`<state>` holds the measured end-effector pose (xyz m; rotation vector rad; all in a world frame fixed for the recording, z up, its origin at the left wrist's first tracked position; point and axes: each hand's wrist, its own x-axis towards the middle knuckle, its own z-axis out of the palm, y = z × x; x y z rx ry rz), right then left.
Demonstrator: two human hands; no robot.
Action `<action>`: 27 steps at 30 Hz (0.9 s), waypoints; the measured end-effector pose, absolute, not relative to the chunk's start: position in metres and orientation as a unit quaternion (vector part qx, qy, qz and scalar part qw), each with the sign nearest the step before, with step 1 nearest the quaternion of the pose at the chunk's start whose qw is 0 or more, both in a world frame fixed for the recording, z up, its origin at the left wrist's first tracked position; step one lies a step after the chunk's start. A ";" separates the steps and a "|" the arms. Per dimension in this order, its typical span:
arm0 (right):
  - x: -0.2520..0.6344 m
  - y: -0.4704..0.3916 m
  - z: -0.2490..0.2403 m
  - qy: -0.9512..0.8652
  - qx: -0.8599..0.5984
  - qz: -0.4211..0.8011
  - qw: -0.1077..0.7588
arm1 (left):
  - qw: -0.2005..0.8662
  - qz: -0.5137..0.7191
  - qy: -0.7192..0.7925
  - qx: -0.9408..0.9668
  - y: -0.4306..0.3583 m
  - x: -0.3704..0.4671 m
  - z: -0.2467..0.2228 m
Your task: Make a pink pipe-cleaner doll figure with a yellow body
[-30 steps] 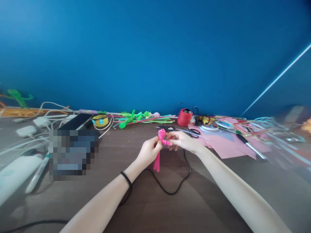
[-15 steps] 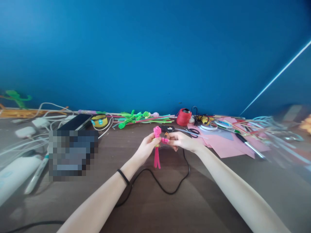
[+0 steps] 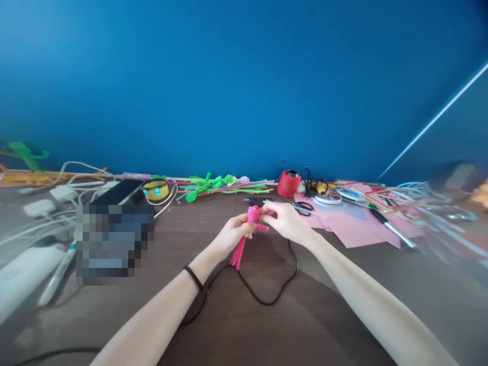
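One pink figure (image 3: 253, 215) tilts; fingers (image 3: 240, 219) flank it.

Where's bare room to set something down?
Free on the brown tabletop: between the pixelated dark slab and left forearm; between forearms, nearer than the looped black cord; right of the right forearm, nearer than the pink paper sheets. Crowded: along the blue wall, among the white plugs, around the pink fuzzy figure.
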<state>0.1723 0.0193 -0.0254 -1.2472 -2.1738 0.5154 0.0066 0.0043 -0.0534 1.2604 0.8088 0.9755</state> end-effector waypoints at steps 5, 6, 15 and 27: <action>0.162 0.005 -0.016 -0.812 -0.484 0.092 0.313 | 0.571 0.483 0.400 0.530 0.006 0.006 -0.053; 0.160 0.003 -0.016 -0.806 -0.487 0.089 0.324 | 0.561 0.496 0.407 0.523 0.007 0.005 -0.054; 0.153 0.002 -0.029 -0.757 -0.440 0.325 0.357 | 0.593 0.558 0.388 0.431 0.015 0.000 -0.061; 0.184 0.030 -0.026 -0.755 -0.439 0.434 0.221 | 0.723 0.440 0.288 0.449 0.014 -0.005 -0.061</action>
